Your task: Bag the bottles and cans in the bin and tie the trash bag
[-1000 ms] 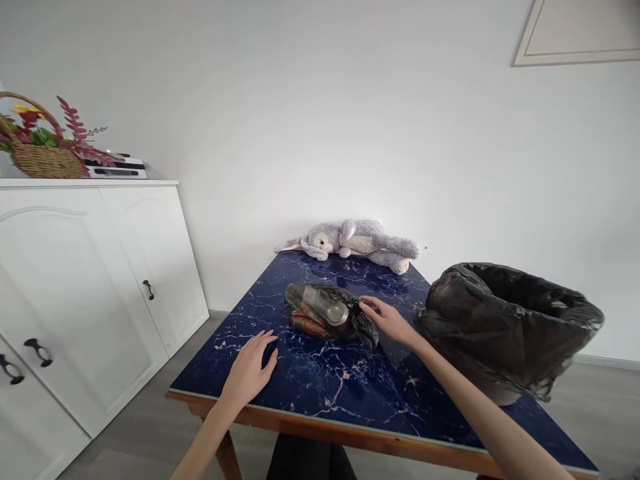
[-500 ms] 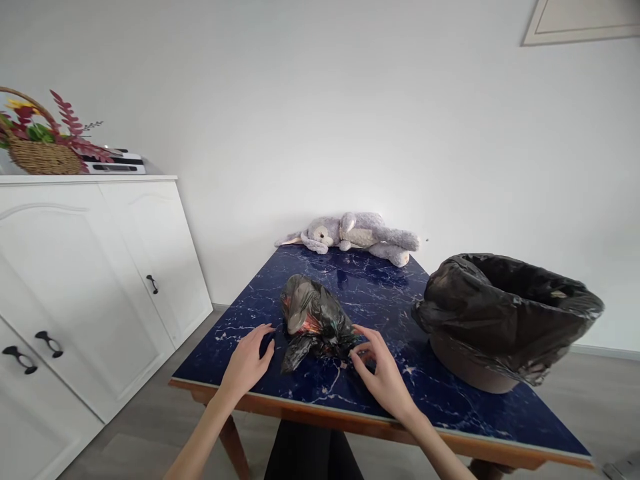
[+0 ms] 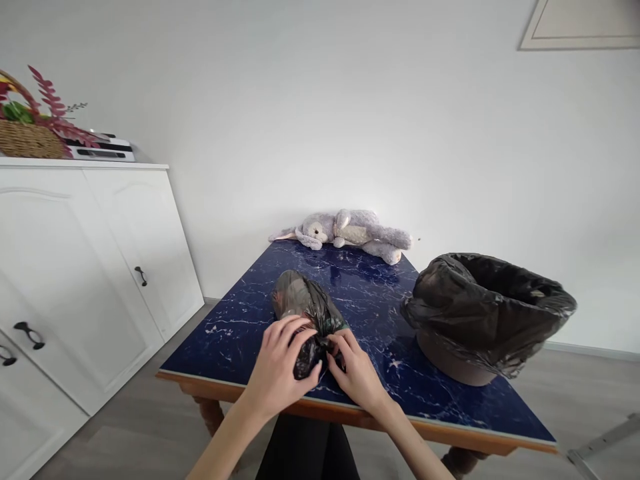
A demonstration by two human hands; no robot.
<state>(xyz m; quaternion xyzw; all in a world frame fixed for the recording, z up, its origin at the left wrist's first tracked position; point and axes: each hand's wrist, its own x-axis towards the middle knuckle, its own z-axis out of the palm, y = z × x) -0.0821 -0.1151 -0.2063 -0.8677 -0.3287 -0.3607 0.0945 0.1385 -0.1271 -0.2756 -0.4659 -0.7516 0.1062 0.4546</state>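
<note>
A filled black plastic bag lies on the blue marble table, its gathered neck pointing toward me. My left hand is closed round that neck from the left. My right hand pinches the same bunched plastic from the right. Both hands meet near the table's front edge. Something orange and a pale object show faintly through the plastic.
A bin lined with a black bag stands on the table's right side. A grey plush toy lies at the far edge by the wall. A white cabinet with a flower basket is on the left.
The bag was turned and pulled toward me by my right hand. My left hand left the tabletop and both hands have closed on the bag's neck.
</note>
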